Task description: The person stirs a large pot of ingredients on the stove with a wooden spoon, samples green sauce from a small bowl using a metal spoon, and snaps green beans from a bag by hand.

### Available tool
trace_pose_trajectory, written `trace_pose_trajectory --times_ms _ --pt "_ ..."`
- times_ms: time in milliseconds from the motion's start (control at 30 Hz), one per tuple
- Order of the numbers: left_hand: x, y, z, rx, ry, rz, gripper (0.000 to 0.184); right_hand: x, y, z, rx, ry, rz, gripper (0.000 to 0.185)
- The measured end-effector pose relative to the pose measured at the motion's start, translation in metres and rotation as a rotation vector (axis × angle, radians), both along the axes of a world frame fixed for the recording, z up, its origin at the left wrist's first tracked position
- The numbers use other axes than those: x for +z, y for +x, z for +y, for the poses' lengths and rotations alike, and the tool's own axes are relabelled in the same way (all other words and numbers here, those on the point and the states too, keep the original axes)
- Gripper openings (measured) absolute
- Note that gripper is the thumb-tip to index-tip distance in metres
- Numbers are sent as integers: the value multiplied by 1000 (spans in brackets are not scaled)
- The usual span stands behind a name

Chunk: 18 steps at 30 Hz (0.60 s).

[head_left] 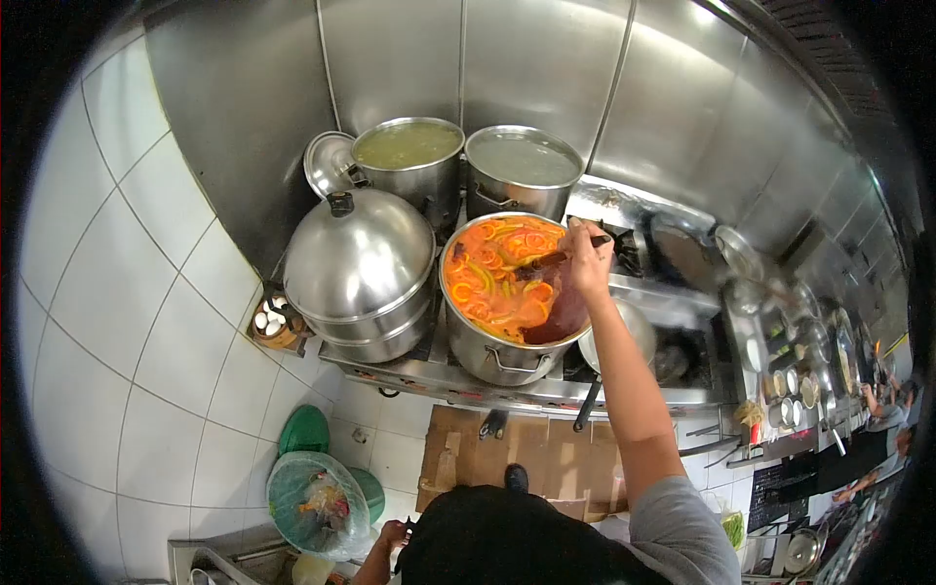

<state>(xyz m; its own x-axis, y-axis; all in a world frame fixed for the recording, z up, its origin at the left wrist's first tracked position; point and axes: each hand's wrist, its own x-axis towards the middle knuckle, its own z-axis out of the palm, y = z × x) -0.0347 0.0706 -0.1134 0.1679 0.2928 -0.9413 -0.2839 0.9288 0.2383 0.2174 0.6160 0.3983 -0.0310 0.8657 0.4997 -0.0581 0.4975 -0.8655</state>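
Note:
My right hand point(589, 255) is closed around a dark-handled stirring utensil point(548, 261), whose far end is sunk in the food and hidden. Beneath it stands a large steel stockpot point(492, 356) filled with red-orange broth point(561, 317). Orange slices point(478, 283) and yellow-green strips float over much of the surface. Low beside my body, my left hand point(393, 534) has its fingers curled in. A small dark shape shows by those fingers, too unclear to name.
Behind stand two pots, one with greenish liquid point(409, 144), one with cloudy liquid point(525, 156). A domed steamer point(359, 255) is at left. A frying pan point(624, 336) sits right of the stockpot. Eggs point(270, 316) and a lined bin point(317, 497) are at left; people point(887, 414) work far right.

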Motion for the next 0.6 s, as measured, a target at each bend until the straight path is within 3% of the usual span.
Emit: trace_pose_trajectory --times_ms 167,300,367,600 --pt "27 5 11 -138 108 299 22 10 -8 -28 123 -78 57 37" --pt "24 0 19 -138 139 288 25 8 -5 -37 120 19 15 33" --pt "15 -4 22 -130 137 280 26 7 -2 -41 282 -14 160 34" --pt "0 -13 27 -121 126 279 33 41 16 -73 178 82 208 31"
